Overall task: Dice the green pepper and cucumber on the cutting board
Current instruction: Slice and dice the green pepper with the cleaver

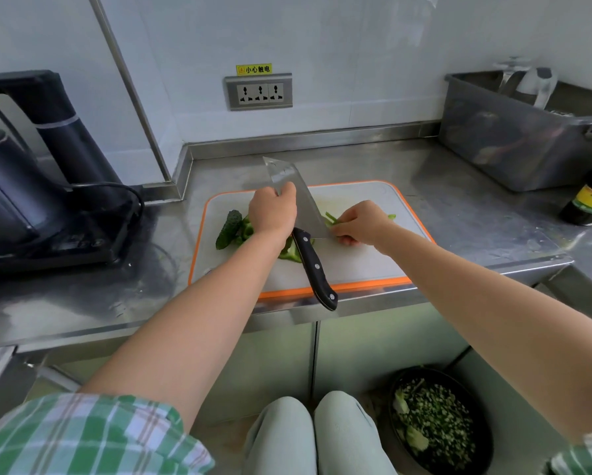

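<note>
The steel counter [459, 200] carried an orange-rimmed cutting board [366, 265] at its front edge. Our left hand [272, 214] gripped the knife [310, 214] by the back of its blade, the handle pointing past the board's near edge. Our right hand [363, 222] pinched green pepper strips [330, 218] beside the blade. The cucumber [227, 228] lay near the board's left edge, more pepper touching it

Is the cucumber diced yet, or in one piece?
Undiced: the cucumber lies in one piece on the cutting board, beside the left hand.
</note>
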